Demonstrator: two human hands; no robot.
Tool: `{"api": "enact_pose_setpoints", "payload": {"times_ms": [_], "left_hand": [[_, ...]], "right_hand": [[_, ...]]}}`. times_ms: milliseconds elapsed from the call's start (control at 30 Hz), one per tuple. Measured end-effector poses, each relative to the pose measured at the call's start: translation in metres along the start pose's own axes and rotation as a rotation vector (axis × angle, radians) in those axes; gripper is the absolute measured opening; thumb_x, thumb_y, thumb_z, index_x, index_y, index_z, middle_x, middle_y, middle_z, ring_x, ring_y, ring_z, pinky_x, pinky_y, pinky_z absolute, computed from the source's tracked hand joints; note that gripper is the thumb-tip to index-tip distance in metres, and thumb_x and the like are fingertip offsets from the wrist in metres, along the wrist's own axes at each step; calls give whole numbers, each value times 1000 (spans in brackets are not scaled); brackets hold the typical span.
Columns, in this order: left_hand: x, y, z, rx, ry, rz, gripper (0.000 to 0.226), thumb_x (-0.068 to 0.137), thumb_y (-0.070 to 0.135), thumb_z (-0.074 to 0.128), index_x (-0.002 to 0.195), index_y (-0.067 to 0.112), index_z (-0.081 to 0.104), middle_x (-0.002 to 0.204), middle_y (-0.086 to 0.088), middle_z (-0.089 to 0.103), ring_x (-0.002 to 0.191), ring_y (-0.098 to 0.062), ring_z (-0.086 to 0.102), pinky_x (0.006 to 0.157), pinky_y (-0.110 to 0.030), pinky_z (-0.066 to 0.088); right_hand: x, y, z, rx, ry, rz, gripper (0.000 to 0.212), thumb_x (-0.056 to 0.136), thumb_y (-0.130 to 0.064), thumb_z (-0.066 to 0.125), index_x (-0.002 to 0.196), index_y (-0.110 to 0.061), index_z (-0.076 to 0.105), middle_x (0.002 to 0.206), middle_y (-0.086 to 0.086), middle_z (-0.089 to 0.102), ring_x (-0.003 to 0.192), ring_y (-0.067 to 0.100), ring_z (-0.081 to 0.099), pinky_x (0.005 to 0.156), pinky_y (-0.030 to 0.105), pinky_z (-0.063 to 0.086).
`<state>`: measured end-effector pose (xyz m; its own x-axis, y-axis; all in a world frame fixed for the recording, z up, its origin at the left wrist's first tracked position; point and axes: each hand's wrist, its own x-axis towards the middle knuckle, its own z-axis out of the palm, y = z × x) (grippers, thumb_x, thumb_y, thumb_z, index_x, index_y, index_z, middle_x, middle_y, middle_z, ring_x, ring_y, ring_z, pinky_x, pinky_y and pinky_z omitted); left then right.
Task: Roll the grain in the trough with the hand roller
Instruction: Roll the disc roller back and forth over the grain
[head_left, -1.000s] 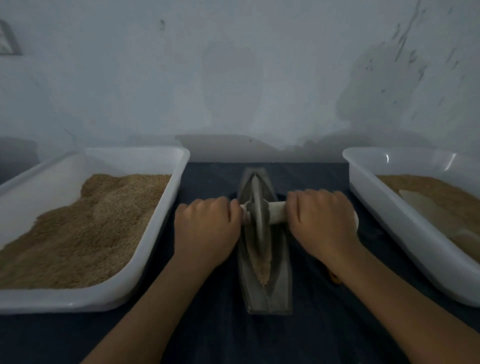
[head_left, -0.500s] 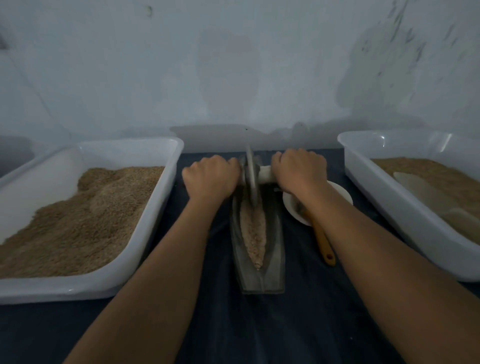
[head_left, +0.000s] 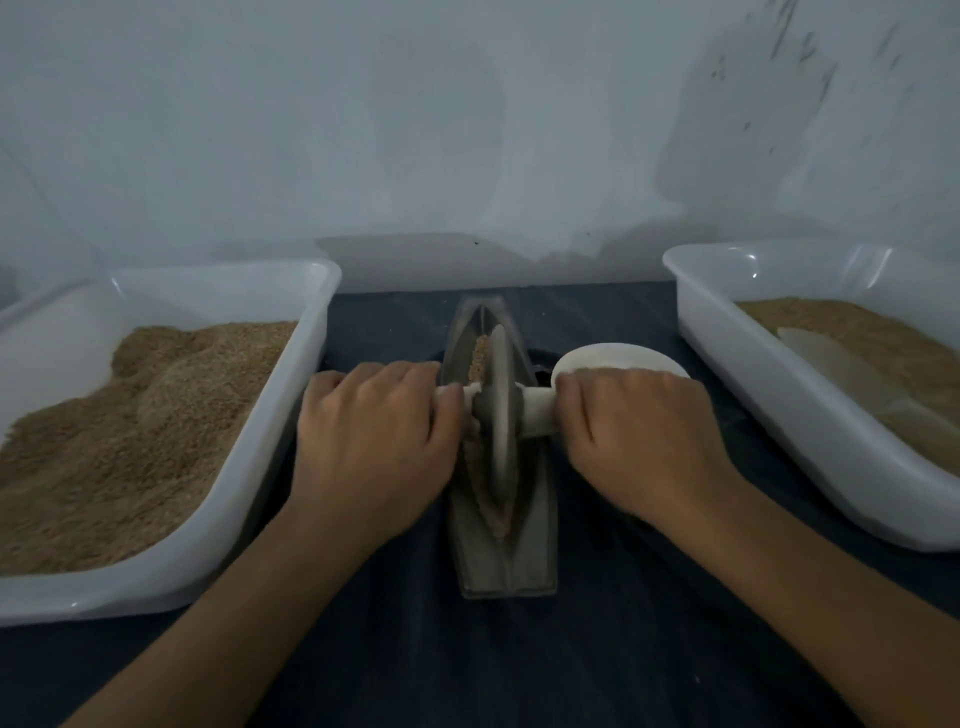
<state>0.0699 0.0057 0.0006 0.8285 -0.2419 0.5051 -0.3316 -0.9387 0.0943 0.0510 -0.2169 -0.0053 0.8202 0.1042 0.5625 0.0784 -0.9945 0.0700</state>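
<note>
White plastic tray (head_left: 291, 395) at far left on my desk (head_left: 597, 654), heaped with tan grain, no writing legible on it. My left hand (head_left: 371, 447) has its fingers curled round the left end of the pale handle. Grey trough (head_left: 504, 561) sits mid-desk between both trays, long axis running away from me toward the wall, pointed far end aimed at the wall. Grain (head_left: 479, 353) lies along its groove. Hand roller (head_left: 500, 410): disc standing on edge in the groove near mid-length, handle crosswise, left to right. My right hand (head_left: 636, 441) grips the handle's right end. White bowl (head_left: 618, 358) just behind it. Second tray (head_left: 779, 384) at right holds grain; no labels readable.
</note>
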Motion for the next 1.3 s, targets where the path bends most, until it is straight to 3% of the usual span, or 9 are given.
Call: {"api": "enact_pose_setpoints", "payload": {"times_ms": [100,267,433,567,700,867,1000,1100,1300], "left_hand": [[50,-4,30,102,-91,-68,49,109,42,22,82,22,58,80,2,64,73,-26,62,78,-39,49],[109,-11,49,143,-212,-146,33,109,36,27,108,19,55,110,-7,66,95,-32,63,75,-42,40],[34,-6,19,94,-130,-51,38,108,38,15,101,27,51,97,5,64,75,-18,54,66,-33,40],[-31,-7,-10,-50,59,21,46,109,48,27,126,28,65,122,5,73,109,-15,69,96,-31,49],[-23,-5,-6,-62,-35,-26,55,110,50,25,141,22,61,142,-1,64,131,-21,61,113,-45,46],[64,1,31,169,-156,-131,16,108,30,35,100,20,45,95,-1,62,84,-28,63,76,-38,41],[106,0,38,200,-180,-174,22,109,24,31,93,19,47,96,-7,67,73,-26,48,72,-39,32],[71,6,24,205,-105,-108,30,110,26,25,93,20,49,78,2,54,66,-21,48,69,-35,35],[-38,-10,-12,-24,28,51,51,109,39,30,149,18,54,140,1,66,126,-19,64,110,-43,46]], "right_hand": [[50,2,25,18,-27,43,53,108,-35,27,60,-19,44,59,0,50,56,28,53,57,37,45],[115,1,42,57,-195,184,40,107,-19,31,79,-11,59,92,18,66,88,38,62,85,53,51],[47,-9,10,-37,-130,15,52,106,-35,12,72,-20,48,67,1,55,60,28,56,62,43,52],[-17,-3,-22,88,-32,-54,55,107,-45,18,84,-26,64,71,-7,61,59,16,54,56,36,48],[-9,-7,-18,78,25,-44,56,107,-45,20,74,-25,60,63,-6,57,52,17,51,51,35,46],[83,0,39,-111,-187,26,29,102,-21,25,86,-15,48,91,12,65,69,25,45,55,39,36],[118,8,48,-89,-374,69,19,96,-7,47,115,-9,50,87,9,47,74,29,42,54,39,34],[77,1,32,-97,-281,13,13,104,-20,38,105,-11,48,76,2,43,70,26,45,55,43,40],[-21,-7,-22,128,59,-44,50,107,-42,26,85,-21,65,78,-3,64,72,19,59,62,37,47]]}}
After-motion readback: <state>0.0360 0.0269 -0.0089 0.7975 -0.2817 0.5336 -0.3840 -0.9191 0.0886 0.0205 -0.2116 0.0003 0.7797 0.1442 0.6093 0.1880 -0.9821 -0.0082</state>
